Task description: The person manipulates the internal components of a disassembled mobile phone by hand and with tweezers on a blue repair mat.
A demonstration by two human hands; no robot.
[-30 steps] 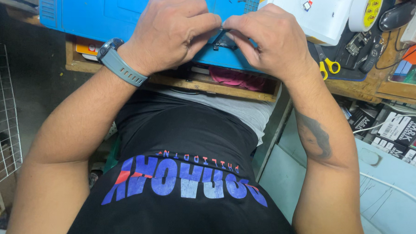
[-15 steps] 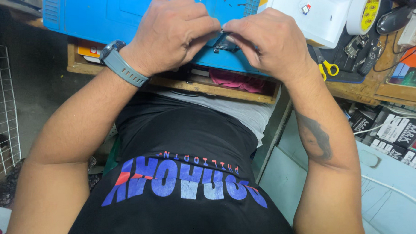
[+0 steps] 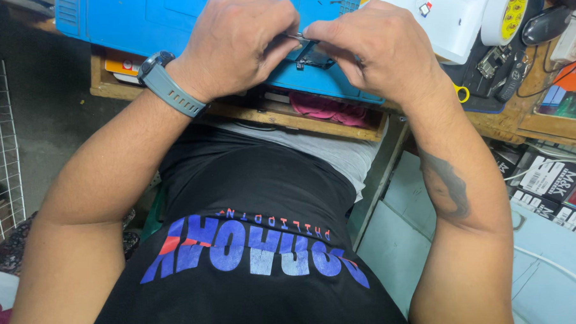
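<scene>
Both hands, left hand [image 3: 241,42] and right hand [image 3: 384,50], pinch a small dark part [image 3: 312,55] over the blue mat [image 3: 133,13].

cluttered repair workshop: blue work mat [image 3: 146,13], tape roll [image 3: 505,19], cables [image 3: 553,75]

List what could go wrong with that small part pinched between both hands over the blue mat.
1. The small dark part is held only by fingertips of the left hand and right hand; a slip could drop it into the open drawer just below the blue mat.
2. Pulled from both sides, so thin a piece might bend.
</scene>
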